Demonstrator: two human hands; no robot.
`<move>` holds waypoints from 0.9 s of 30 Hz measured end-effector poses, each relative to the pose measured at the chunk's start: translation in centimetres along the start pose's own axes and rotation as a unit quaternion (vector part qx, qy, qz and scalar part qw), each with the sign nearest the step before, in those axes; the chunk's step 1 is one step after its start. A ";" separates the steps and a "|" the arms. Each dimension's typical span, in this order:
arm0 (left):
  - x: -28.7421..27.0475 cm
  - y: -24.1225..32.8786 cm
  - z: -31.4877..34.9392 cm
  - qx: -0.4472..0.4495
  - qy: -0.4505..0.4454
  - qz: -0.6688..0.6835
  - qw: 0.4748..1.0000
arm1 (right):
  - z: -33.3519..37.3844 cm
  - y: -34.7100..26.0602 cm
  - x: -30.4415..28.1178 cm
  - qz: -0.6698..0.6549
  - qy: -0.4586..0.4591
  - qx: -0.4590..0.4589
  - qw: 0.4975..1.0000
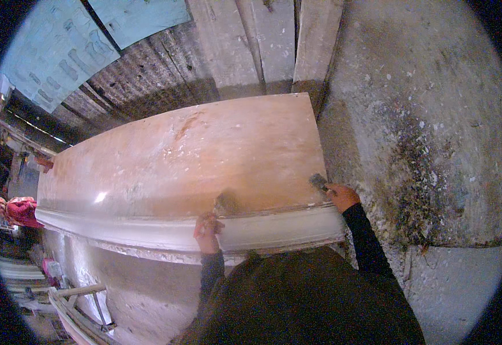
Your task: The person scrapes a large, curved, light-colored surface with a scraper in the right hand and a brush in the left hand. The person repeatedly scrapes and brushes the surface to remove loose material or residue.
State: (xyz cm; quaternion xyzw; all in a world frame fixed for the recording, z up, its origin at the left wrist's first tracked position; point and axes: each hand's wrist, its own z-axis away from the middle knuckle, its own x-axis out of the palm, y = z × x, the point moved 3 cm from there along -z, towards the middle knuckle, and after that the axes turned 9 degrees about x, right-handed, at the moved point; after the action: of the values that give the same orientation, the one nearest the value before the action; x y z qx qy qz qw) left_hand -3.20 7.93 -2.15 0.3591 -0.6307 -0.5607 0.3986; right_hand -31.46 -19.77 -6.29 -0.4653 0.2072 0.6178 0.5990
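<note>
A long white moulding (130, 231) runs along the near edge of a smooth brown worktop (251, 149). Over this strip is my left hand (208, 230), its fingers drawn together; whatever they hold, if anything, is too blurred to name. Just beyond its fingertips a dark, rounded smudge (226, 201) shows on the worktop, and I cannot tell whether it is a shadow or a stain. At the worktop's right end my right hand (344, 197) grips a small dark brush (318, 182), held just above the surface near the moulding's end.
Wooden planks (274, 46) and blue panels (141, 20) stand behind the worktop. To the right lies a rough grey surface (371, 69) spattered with white bits and dark dirt. A red cloth (21, 211) is by the far left end, a wooden frame (81, 291) at lower left.
</note>
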 end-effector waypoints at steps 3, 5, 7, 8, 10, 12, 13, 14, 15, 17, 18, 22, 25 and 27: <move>-0.2 -0.3 -0.3 -0.011 0.007 0.010 1.000 | 1.5 -2.5 -1.5 0.008 -0.007 0.033 0.999; 0.3 -0.4 -0.3 -0.011 -0.006 0.026 1.000 | 0.6 -1.3 -0.9 -0.019 0.003 0.012 1.000; 0.3 -1.1 -0.3 -0.029 -0.021 0.038 0.999 | 0.1 -0.5 -0.7 -0.044 -0.003 -0.018 0.999; 0.2 -1.3 -0.2 -0.037 -0.027 0.043 0.998 | 0.1 -0.2 -0.8 -0.055 -0.012 -0.034 0.998; 0.4 -1.2 0.0 -0.036 -0.030 0.037 0.998 | 0.1 -0.3 -1.0 -0.047 -0.010 -0.043 0.998; 0.7 -1.1 0.2 -0.033 -0.038 0.028 0.998 | -0.2 -0.9 -1.5 -0.008 0.012 -0.029 0.999; 0.6 -0.9 0.2 -0.029 -0.042 0.020 0.998 | -0.3 -1.2 -1.7 -0.009 0.010 -0.028 1.000; 0.6 -0.8 0.3 -0.026 -0.047 0.012 0.998 | -0.6 -1.6 -1.9 -0.011 0.008 -0.026 1.000; 0.6 -0.8 0.3 -0.023 -0.045 0.018 0.999 | -0.7 -1.7 -2.0 -0.013 0.006 -0.023 1.000; 0.7 -0.6 0.3 -0.017 -0.041 0.030 0.999 | -1.3 0.0 -2.3 -0.081 0.043 -0.035 0.995; 0.7 -0.8 0.2 -0.047 -0.041 0.041 0.997 | -1.5 1.2 -2.5 -0.114 0.062 -0.039 0.991; 1.8 -3.4 -0.5 -0.094 -0.092 0.057 0.990 | 0.8 2.3 -3.3 -0.166 0.134 -0.096 0.972; 6.7 -8.8 -0.9 -0.078 -0.173 0.058 0.980 | 2.1 2.8 -2.8 -0.187 0.235 -0.149 0.942; 13.5 -10.7 -0.9 -0.119 -0.214 0.002 0.970 | 2.7 2.8 -2.1 -0.197 0.268 -0.127 0.934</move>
State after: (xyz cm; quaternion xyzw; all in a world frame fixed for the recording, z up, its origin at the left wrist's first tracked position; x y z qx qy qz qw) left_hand -8.03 -5.82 -11.38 0.1795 -0.6304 -0.6950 0.2955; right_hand -35.29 -19.30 -4.15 -0.7172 0.1845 0.3605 0.5671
